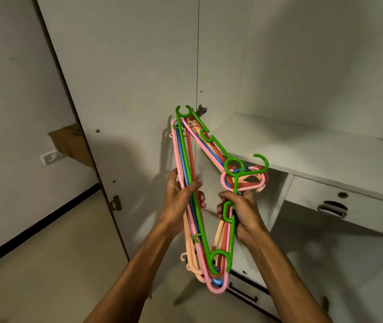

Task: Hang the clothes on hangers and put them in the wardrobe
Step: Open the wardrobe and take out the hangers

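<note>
— Where are the hangers?
— Bunched in front of the open wardrobe, near its shelf.
— And the grip?
— The left hand curls round the long bars, and the right hand clasps the bars below the hooks.

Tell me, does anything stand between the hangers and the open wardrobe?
Nothing visible does. The left hand and right hand grip the hangers; the wardrobe stands open just behind them.

Stacked plastic hangers, green foremost over pink, blue, red and peach, tilted before the open wardrobe.
</note>
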